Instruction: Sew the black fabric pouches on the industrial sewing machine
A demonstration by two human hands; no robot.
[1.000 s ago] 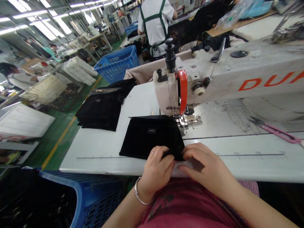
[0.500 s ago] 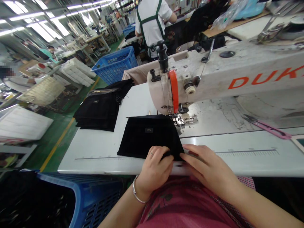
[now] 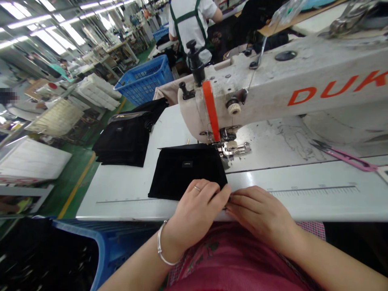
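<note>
Since the earlier frame, the left hand (image 3: 195,212) has been flattened and slid toward the right hand (image 3: 259,212), and the gap between them has been closed. The left fingers (image 3: 210,192) are held together, nearly straight, and are laid over the near right corner of a black cloth pouch (image 3: 184,173). The right fingers (image 3: 245,204) are held together and slightly curled, with their tips brought against that same corner. The fingertips hide the pouch's edge, so a pinch probably cannot be told from a light press. A gold-coloured ring (image 3: 197,188) is worn on the left hand, and a silver bangle (image 3: 160,246) is worn on the left wrist.

The pouch is laid flat on a white sewing table (image 3: 121,198), with its far edge just beside the steel presser foot (image 3: 233,149) of a cream industrial sewing machine (image 3: 242,89). A small label (image 3: 187,163) is sewn on its face. To the left, 1 stack of black pouches (image 3: 121,143) is placed on the table. To the right, pink-handled scissors (image 3: 348,158) are laid near the table's seam. A blue plastic crate (image 3: 79,230) filled with black pieces is placed below the table's near left edge.
</note>
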